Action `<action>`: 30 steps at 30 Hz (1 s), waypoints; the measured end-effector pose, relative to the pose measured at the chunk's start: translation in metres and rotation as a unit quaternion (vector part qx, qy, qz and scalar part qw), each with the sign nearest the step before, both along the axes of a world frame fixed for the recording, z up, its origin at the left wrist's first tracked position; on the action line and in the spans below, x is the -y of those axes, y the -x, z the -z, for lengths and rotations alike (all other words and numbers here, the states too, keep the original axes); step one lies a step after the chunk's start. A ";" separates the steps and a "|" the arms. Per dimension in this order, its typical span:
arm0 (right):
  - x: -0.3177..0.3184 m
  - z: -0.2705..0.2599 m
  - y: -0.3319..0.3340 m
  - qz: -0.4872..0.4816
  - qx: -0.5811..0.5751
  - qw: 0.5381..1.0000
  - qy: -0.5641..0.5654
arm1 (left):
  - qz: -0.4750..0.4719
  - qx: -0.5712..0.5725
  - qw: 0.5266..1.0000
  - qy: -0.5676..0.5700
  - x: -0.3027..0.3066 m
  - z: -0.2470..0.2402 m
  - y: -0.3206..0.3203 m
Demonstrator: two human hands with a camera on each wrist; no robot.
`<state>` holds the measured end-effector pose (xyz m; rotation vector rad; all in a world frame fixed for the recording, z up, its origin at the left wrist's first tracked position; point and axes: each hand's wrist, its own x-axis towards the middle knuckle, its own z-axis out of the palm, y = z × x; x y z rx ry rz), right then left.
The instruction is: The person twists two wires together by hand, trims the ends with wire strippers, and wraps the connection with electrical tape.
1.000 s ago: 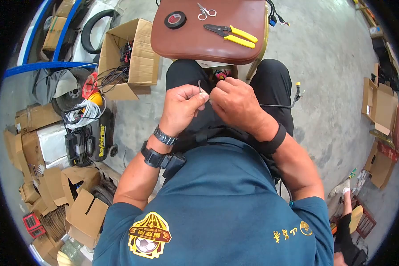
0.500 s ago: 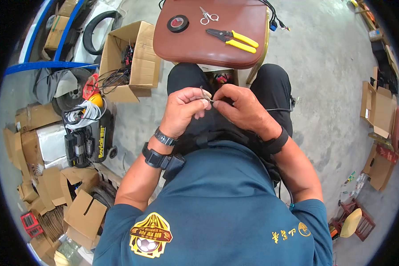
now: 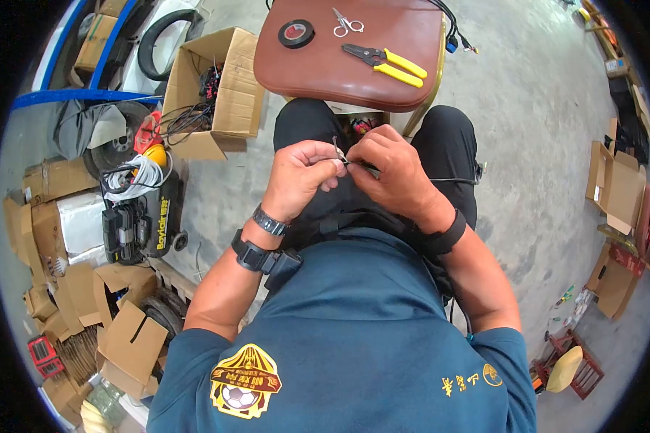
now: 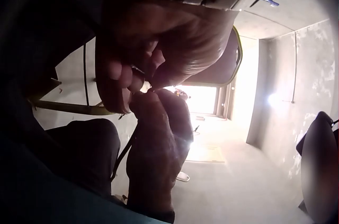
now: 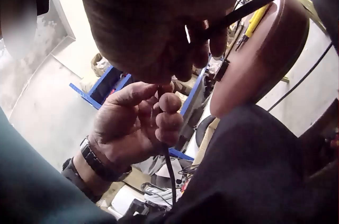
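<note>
Both hands meet above the lap. In the head view the left hand point(image 3: 300, 177) pinches a thin cable end point(image 3: 335, 141) that sticks up past its fingertips. Close against it, the right hand point(image 3: 390, 167) grips the dark cable point(image 3: 451, 180), which runs out to the right past the knee. The right wrist view shows the left hand point(image 5: 127, 121) with thumb and fingers curled round the cable, part of which hangs below point(image 5: 169, 171), and the right hand point(image 5: 159, 23) dark above it. The fingers hide the join between the cable pieces.
On a brown padded seat point(image 3: 325, 72) lie black tape point(image 3: 296, 33), small scissors point(image 3: 347, 24) and yellow-handled pliers point(image 3: 386, 63). Left of it stands an open carton point(image 3: 238, 90) with cables. A compressor point(image 3: 162, 216) and cartons are at the left, with more cartons at the right.
The hands stay together while the right fingers have shifted at the cable. The cable stretch at the right has drawn in toward the knee. A person at the lower right has left the view.
</note>
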<state>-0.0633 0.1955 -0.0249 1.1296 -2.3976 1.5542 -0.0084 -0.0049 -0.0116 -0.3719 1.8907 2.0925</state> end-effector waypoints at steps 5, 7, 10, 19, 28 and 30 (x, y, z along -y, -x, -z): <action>0.007 0.003 -0.006 0.040 -0.021 0.999 0.015 | -0.013 -0.004 1.000 0.014 -0.002 0.003 -0.003; 0.008 0.004 -0.008 0.045 -0.036 0.998 0.004 | -0.013 0.013 1.000 0.013 -0.002 0.001 -0.003; 0.006 0.002 -0.007 0.036 -0.069 0.997 -0.022 | -0.007 0.030 0.999 0.010 0.000 -0.003 -0.002; 0.002 0.005 -0.008 0.033 -0.156 0.981 -0.109 | -0.004 0.026 0.999 0.020 0.000 0.001 -0.003; 0.006 -0.003 -0.006 0.023 -0.092 0.992 -0.087 | -0.011 -0.008 0.999 0.036 -0.004 -0.005 -0.003; 0.006 -0.002 -0.005 0.017 -0.086 0.992 -0.086 | -0.013 -0.024 0.999 0.033 -0.006 -0.003 -0.004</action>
